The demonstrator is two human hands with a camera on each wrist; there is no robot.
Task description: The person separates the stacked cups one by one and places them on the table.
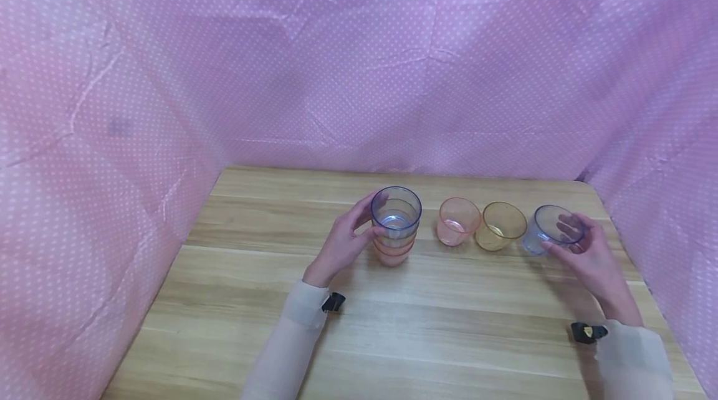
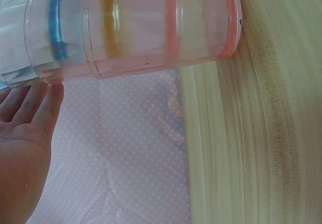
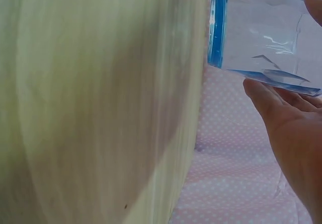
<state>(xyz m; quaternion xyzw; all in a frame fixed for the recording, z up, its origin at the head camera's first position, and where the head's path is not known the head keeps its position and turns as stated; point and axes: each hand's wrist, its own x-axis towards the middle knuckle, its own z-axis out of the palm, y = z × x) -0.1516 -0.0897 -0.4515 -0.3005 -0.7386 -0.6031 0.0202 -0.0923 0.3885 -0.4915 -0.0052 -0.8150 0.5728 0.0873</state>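
My left hand [image 1: 350, 241] grips the top of a stack of nested clear cups [image 1: 394, 244], thumb on the near side and fingers behind. The top cup is blue, with a yellow one under it and pink at the bottom. In the left wrist view, the stack [image 2: 136, 27] shows blue, yellow and pink bases, with fingers [image 2: 48, 105] against its upper part. At the right of the row, my right hand [image 1: 594, 260] holds a clear blue cup [image 1: 535, 238] near its rim. In the right wrist view this blue cup [image 3: 261, 38] sits between thumb and fingers [image 3: 266, 98].
Between the hands stand a pink cup [image 1: 457, 225] and a yellow cup [image 1: 499, 228], side by side and upright. All stand toward the back of a wooden table [image 1: 426, 338]. Pink dotted cloth [image 1: 359, 76] hangs around its back and sides.
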